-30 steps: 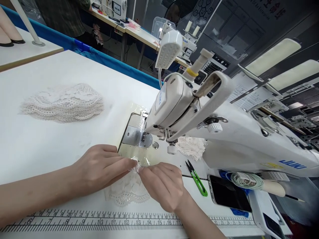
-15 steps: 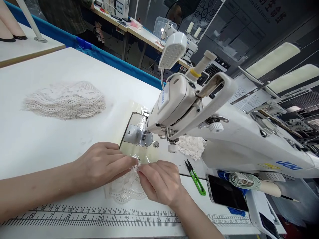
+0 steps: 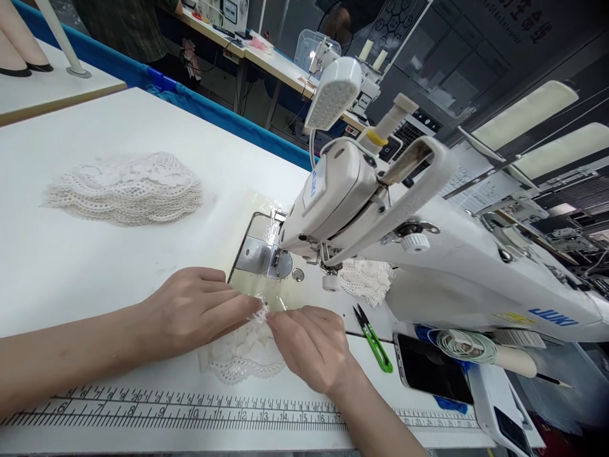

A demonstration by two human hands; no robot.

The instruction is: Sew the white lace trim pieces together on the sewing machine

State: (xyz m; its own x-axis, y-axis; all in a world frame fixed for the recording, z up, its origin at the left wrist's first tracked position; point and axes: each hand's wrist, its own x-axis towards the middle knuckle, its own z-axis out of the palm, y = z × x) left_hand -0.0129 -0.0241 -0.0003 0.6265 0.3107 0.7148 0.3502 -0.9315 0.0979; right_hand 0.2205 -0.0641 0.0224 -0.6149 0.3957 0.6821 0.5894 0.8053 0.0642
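A small white lace piece (image 3: 240, 354) lies on the white table in front of the sewing machine (image 3: 380, 222). My left hand (image 3: 195, 311) rests on its left part, fingers together, pinching the top edge. My right hand (image 3: 309, 346) pinches the same edge from the right, so the fingertips of both hands meet near the lace's upper corner. The needle plate (image 3: 261, 257) sits just beyond my fingers, under the machine head.
A stack of lace pieces (image 3: 126, 189) lies at the far left of the table. More lace (image 3: 366, 282) sits under the machine arm. Green thread snips (image 3: 373, 339) and a phone (image 3: 431, 369) lie to the right. A printed ruler (image 3: 190, 412) runs along the near edge.
Both hands stay pinched on the lace edge, shifting only slightly; the lace has spread a little wider below them.
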